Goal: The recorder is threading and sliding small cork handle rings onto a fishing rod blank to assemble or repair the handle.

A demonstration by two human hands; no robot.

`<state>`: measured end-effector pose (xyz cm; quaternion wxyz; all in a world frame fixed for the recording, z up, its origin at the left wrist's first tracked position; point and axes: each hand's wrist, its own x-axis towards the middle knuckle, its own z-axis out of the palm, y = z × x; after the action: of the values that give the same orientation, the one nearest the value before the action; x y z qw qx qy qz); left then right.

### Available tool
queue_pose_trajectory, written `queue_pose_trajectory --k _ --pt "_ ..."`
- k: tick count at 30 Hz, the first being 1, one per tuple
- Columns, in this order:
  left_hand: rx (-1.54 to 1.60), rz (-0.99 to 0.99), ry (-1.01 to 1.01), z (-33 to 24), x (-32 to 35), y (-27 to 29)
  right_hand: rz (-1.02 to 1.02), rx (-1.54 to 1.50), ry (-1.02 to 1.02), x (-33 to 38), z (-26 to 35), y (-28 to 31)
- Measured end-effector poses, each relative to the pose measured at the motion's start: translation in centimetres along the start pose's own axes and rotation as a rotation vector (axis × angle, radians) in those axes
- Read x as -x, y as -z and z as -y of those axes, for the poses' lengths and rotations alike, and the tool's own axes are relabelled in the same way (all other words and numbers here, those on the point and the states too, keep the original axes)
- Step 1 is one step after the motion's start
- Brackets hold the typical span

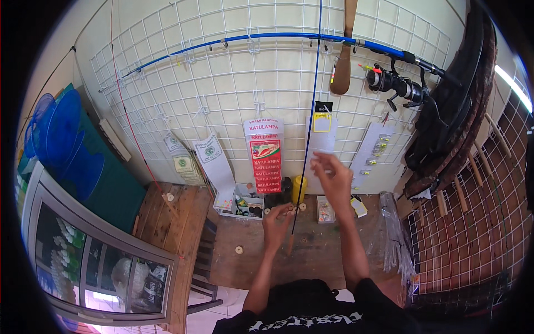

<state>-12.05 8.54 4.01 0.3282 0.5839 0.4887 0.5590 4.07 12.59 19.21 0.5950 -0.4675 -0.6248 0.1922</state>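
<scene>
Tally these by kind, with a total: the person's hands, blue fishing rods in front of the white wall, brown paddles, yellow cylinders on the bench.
Hands: 2 (left hand, right hand)
Blue fishing rods: 2 (horizontal rod, upright rod)
Brown paddle: 1
Yellow cylinder: 1
Total: 6

A head-worn fisheye (edges bowing) looks forward and down at wooden table (320, 256) and wire grid (222, 72).

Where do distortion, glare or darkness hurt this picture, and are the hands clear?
Head view: the corners go black, and the wall grid and horizontal blue rod bow; head view: a light strip at far right glares, while the nearby black bag loses detail; head view: the left hand and right hand are recognisable, but fine detail there is too small to judge.
</scene>
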Motion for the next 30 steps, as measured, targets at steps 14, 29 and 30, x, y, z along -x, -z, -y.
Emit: queue_pose_trajectory --k 14,29,30 --pt "-0.007 -0.271 -0.657 -19.7 -16.6 -1.5 -0.237 -0.278 0.123 -14.5 7.7 -0.2" --pt "-0.014 -0.194 -0.781 -30.8 -25.6 -1.5 -0.242 -0.251 0.192 -16.3 8.2 0.2" --pt "-0.010 -0.205 -0.798 -31.3 -26.1 -1.4 -0.225 -0.241 0.183 -16.1 8.1 0.0"
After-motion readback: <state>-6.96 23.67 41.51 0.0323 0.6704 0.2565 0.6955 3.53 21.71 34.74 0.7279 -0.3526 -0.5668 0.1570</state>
